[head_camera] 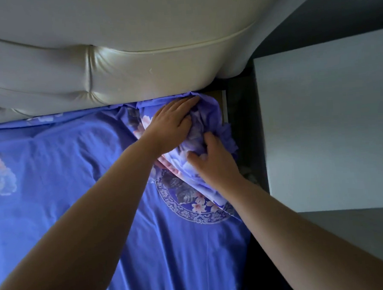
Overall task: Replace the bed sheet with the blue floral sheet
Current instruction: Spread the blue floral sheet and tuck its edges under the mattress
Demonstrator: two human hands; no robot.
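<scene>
While the blue floral sheet (187, 245) is pressed flat-fingered by the left hand (173, 121), its bunched corner is clutched by the right hand (211, 159) — corner-fitting is judged under way — tucking down beside the headboard (115, 66) is called for next.

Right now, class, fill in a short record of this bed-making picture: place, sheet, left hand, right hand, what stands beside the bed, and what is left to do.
place: head corner of the bed, under the padded cream headboard
sheet: blue floral sheet spread over the bed, bunched at the corner
left hand: left hand lies flat, fingers straight, pressing the bunched cloth near the headboard
right hand: right hand curls its fingers into the bunched cloth
beside the bed: white cabinet, a dark gap between
left to do: corner not yet smooth or tucked
</scene>
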